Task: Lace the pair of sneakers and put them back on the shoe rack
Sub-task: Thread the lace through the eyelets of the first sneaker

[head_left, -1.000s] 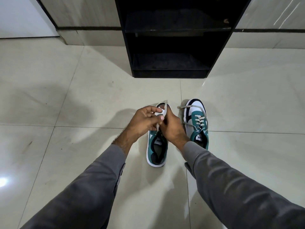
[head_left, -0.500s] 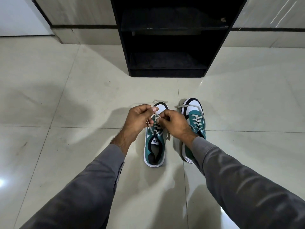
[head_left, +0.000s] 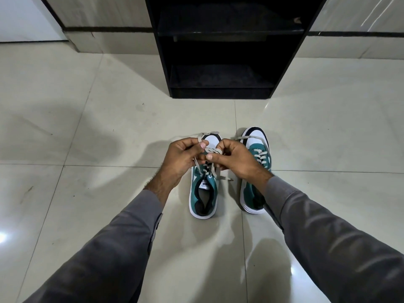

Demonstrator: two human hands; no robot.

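Lace (head_left: pixel 211 151) btwn both hands' fingers (head_left: pixel 202 147), over sneaker (head_left: pixel 204 193).

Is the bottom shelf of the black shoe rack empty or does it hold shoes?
Empty: the bottom shelf of the shoe rack shows bare; both sneakers stand on the floor.

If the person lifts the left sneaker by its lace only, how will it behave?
The lace looks soft and bends freely, so the left sneaker would probably dangle and swing. Its heel end seems bulkier, so it may hang tilted, heel down.

Head view: worn on the person's head, facing forward and down.
Nearness: sleeves (head_left: pixel 328 248) close below; floor (head_left: pixel 65 127) farther.
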